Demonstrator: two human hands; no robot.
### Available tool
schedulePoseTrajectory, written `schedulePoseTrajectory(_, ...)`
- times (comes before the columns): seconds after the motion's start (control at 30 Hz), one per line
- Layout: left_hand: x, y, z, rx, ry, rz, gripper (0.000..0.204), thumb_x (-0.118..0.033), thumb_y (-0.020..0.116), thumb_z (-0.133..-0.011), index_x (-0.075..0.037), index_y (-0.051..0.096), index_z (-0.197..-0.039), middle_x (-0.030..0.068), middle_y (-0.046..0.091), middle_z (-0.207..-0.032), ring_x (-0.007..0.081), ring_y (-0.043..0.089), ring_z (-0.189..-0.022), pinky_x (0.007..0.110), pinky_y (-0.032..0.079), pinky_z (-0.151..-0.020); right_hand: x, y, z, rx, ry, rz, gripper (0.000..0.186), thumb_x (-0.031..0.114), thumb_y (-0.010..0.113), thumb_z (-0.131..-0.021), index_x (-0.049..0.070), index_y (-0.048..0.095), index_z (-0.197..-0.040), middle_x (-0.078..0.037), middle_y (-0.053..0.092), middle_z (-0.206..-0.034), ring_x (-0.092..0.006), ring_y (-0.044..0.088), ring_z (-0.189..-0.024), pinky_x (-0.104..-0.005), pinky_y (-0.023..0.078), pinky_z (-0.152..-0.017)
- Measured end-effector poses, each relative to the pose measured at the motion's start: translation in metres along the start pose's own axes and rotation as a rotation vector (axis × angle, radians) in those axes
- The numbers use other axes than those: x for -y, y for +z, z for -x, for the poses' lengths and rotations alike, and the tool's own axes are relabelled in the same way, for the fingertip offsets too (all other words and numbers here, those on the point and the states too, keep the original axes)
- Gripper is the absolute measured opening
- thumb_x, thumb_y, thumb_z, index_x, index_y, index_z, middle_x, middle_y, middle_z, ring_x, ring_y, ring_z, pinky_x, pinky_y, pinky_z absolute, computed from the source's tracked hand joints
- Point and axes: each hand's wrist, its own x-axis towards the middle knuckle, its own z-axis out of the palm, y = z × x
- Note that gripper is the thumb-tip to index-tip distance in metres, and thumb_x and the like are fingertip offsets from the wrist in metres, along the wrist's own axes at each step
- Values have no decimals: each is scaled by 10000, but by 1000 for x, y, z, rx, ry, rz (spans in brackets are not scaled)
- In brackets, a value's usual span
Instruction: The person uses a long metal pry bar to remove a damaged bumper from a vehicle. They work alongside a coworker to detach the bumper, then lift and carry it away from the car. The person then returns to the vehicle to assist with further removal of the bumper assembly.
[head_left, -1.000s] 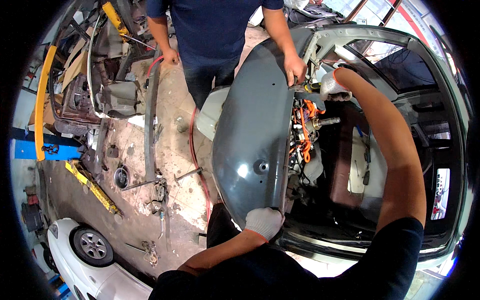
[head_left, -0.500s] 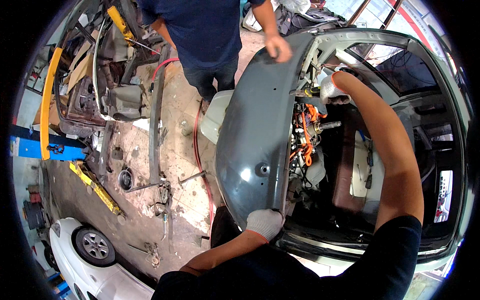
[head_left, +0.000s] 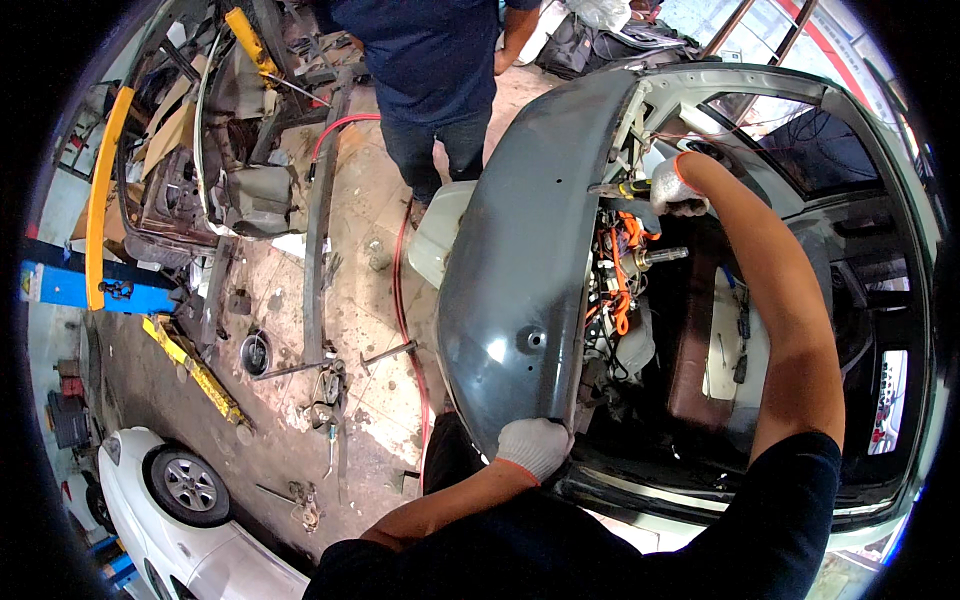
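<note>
A large, curved dark grey car panel (head_left: 500, 240) lies along the open side of a car body. At the panel's near corner, my left hand (head_left: 536, 447), in a white knit glove, closes over the edge. My right hand (head_left: 678, 186), gloved alike, grips the black and yellow handles of a pair of pliers (head_left: 632, 188) near the far end. The pliers' jaws meet the panel's inner edge; their exact bite is too small to make out. Below them, orange cables (head_left: 622, 290) and a metal cylinder (head_left: 662, 256) show inside the car.
Across the panel stands a co-worker (head_left: 430, 90) in dark clothes. Red hoses (head_left: 397, 290) run over the floor beside loose tools and a metal beam (head_left: 318, 250). A white car (head_left: 180, 520) is at the lower left. Tools rest on a pale board (head_left: 722, 340) inside the car.
The co-worker's outstretched hand has drawn back from over the panel to their side. The whole view has shifted slightly; both my hands keep their holds.
</note>
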Motion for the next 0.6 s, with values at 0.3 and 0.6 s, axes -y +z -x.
schedulePoseTrajectory(0.3,-3,-9,3,2,27,-13,382,-325,468,-889,-69,689,-712,154,670,-703,344,668,-652,476,532,-567,15,6,34,-114,-121,166,205,148,629,-720,48,503,-593,-73,491,-550,-199,455,-453,-350,386,-438)
schedulePoseTrajectory(0.6,-3,-11,5,8,46,1,361,-301,461,-885,-80,694,-719,149,673,-718,344,668,-668,477,533,-606,2,6,15,-105,-78,95,215,179,652,-730,35,534,-622,-85,520,-569,-216,493,-468,-374,424,-456)
